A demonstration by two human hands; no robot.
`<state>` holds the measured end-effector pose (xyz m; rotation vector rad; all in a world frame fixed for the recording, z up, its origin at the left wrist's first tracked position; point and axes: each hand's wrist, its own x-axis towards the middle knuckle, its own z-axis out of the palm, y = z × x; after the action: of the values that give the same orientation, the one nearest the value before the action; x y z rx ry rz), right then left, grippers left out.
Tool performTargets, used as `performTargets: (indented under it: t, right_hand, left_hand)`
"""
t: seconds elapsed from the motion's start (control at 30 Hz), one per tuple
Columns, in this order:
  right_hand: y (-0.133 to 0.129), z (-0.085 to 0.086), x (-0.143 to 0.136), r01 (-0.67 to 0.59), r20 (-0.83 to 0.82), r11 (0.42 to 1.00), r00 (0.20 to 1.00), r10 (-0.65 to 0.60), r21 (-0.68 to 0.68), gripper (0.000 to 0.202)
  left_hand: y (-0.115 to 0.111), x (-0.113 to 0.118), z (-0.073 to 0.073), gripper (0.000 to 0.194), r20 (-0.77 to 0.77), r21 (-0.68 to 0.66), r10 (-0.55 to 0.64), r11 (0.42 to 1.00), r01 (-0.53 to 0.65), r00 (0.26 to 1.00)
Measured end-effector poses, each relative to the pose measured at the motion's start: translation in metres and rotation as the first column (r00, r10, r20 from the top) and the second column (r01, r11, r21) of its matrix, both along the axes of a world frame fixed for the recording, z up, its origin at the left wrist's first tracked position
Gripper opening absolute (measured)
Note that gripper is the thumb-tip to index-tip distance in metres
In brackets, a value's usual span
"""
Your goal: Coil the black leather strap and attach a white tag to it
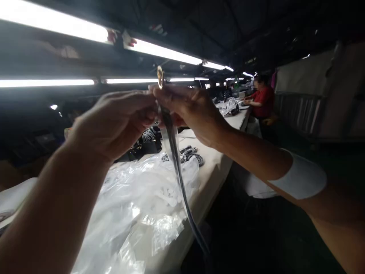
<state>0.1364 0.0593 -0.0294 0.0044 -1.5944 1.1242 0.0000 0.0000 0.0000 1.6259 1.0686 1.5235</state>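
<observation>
At the centre, raised above the table, a long dark belt [182, 186] hangs down from both hands. Its gold-coloured buckle [160, 77] sticks up above the fingertips. A clear plastic sleeve [165, 146] shows around or beside the upper part of the strap; which of the two I cannot tell. My left hand [122, 118] pinches the top from the left, fingers closed. From the other side my right hand [191, 108] closes its thumb and fingers just below the buckle. The fingers partly hide the top of the strap.
Clear plastic bags [139, 201] pile over the near part of the long table [215, 160]. Coiled dark straps [189, 154] lie behind them, and more dark goods [148, 140] stand left. A person in a red top [264, 101] works farther along. Tube lights [168, 51] run overhead.
</observation>
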Motion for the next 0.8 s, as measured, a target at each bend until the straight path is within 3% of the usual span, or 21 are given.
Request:
performTargets:
  t: [0.07, 0.13, 0.23, 0.3, 0.37, 0.47, 0.57, 0.63, 0.67, 0.7, 0.8]
  right_hand:
    - [0.003, -0.011, -0.002, -0.1, 0.006, 0.995, 0.995, 0.1, -0.003, 0.031]
    - [0.004, -0.02, -0.002, -0.131, 0.022, 0.991, 0.991, 0.131, 0.014, 0.032]
    - [-0.003, -0.025, -0.003, 0.041, 0.039, 0.988, 0.998, -0.047, 0.148, 0.038]
    - [-0.012, -0.025, -0.004, 0.218, -0.001, 0.925, 0.973, -0.229, 0.312, 0.037]
    - [-0.022, -0.028, -0.004, 0.375, -0.082, 0.787, 0.919, -0.386, 0.491, 0.03]
    - [-0.037, -0.044, -0.004, 0.516, -0.209, 0.474, 0.803, -0.559, 0.713, 0.02]
    - [-0.056, -0.076, -0.003, 0.475, -0.316, 0.156, 0.762, -0.566, 0.866, 0.02]
    - [-0.073, -0.105, -0.003, 0.413, -0.342, 0.04, 0.8, -0.493, 0.91, 0.022]
    - [-0.082, -0.121, -0.003, 0.388, -0.329, 0.037, 0.824, -0.462, 0.921, 0.023]
    - [-0.091, -0.139, -0.005, 0.363, -0.298, 0.068, 0.846, -0.442, 0.929, 0.025]
    - [-0.116, -0.203, -0.02, 0.302, -0.166, 0.275, 0.889, -0.426, 0.913, 0.029]
  left_hand:
    - [-0.009, 0.0, -0.001, 0.012, -0.095, 0.14, -0.001, 0.99, 0.014, 0.995]
    - [-0.013, -0.003, -0.009, 0.009, -0.11, 0.191, -0.009, 0.981, 0.03, 0.994]
    - [-0.017, -0.016, -0.02, 0.007, -0.09, 0.168, -0.072, 0.982, 0.086, 0.993]
    - [-0.021, -0.028, -0.026, 0.008, -0.051, 0.106, -0.148, 0.983, 0.152, 0.988]
    - [-0.027, -0.04, -0.037, 0.01, 0.039, 0.01, -0.222, 0.975, 0.222, 0.974]
    - [-0.044, -0.05, -0.067, 0.023, 0.215, -0.22, -0.287, 0.917, 0.333, 0.934]
    - [-0.072, -0.046, -0.109, 0.042, 0.41, -0.411, -0.31, 0.777, 0.477, 0.858]
    - [-0.095, -0.039, -0.14, 0.043, 0.56, -0.453, -0.247, 0.709, 0.541, 0.791]
    - [-0.106, -0.037, -0.157, 0.04, 0.627, -0.471, -0.181, 0.687, 0.553, 0.758]
    - [-0.117, -0.035, -0.174, 0.037, 0.678, -0.5, -0.096, 0.666, 0.554, 0.728]
    - [-0.141, -0.037, -0.23, 0.028, 0.776, -0.538, 0.127, 0.645, 0.543, 0.617]
